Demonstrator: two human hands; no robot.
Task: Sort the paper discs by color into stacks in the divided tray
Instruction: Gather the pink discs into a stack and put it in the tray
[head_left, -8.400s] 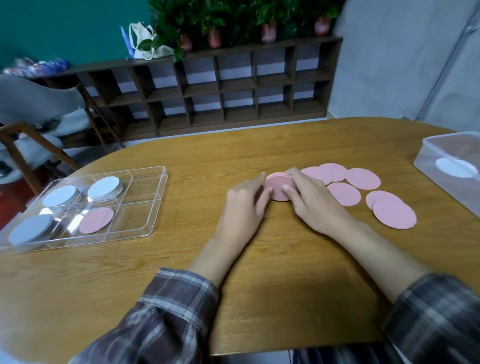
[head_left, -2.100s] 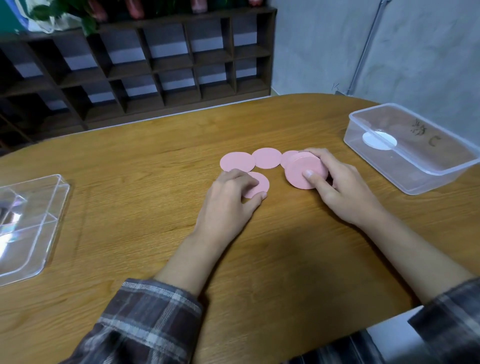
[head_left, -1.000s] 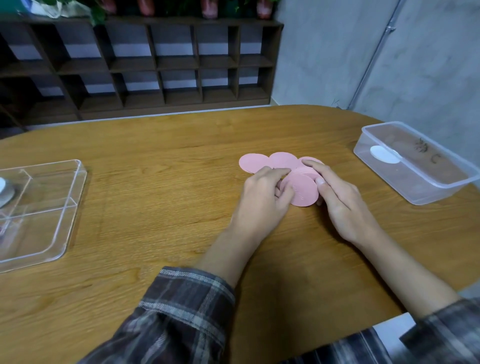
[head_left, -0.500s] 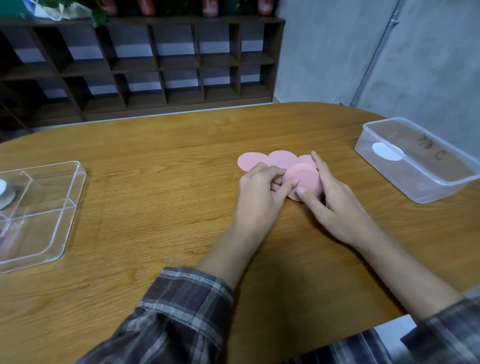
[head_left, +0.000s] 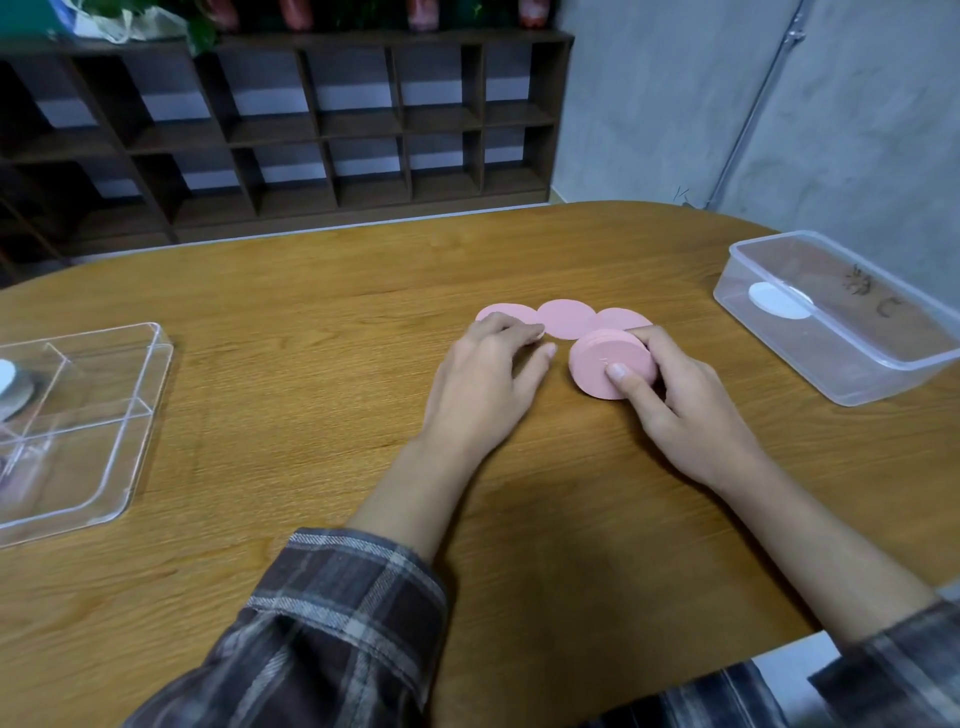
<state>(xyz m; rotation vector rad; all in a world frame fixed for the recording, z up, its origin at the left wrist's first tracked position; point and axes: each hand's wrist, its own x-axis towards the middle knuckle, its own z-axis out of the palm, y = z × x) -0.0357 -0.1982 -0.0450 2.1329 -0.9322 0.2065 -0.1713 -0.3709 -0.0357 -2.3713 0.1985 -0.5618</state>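
On my feed the right hand (head_left: 691, 410) grips a pink stack (head_left: 605, 364), thumb (head_left: 618, 371) pressed on its top face and the fingers curled round its far side. The stack is tilted toward the camera, its near edge on the desk (head_left: 311, 415).

The left hand (head_left: 483, 384) is loosely bent and holds nothing. Its fingertips (head_left: 535, 332) touch the near edge of the left disc (head_left: 506, 314), and its thumb lies just beside that disc on the wood.

Three loose pink discs lie in a row just beyond the hands: that left one, a middle disc (head_left: 566, 318) overlapping it slightly, and a right disc (head_left: 621, 318) partly hidden behind the stack.

The clear divided tray (head_left: 156, 364) sits well apart at the left edge of the desk. Only a white pile (head_left: 5, 376) in a far compartment shows (the rest is cut off by the frame).

At the far right stands a clear box (head_left: 883, 379) with one white disc (head_left: 779, 301) inside. Dark marks (head_left: 860, 280) show on it. The lower one looks like a C, but I cannot read the other.

Plaid sleeves (head_left: 337, 623) cover both forearms, and a dark shelf (head_left: 311, 130) runs along the wall behind.
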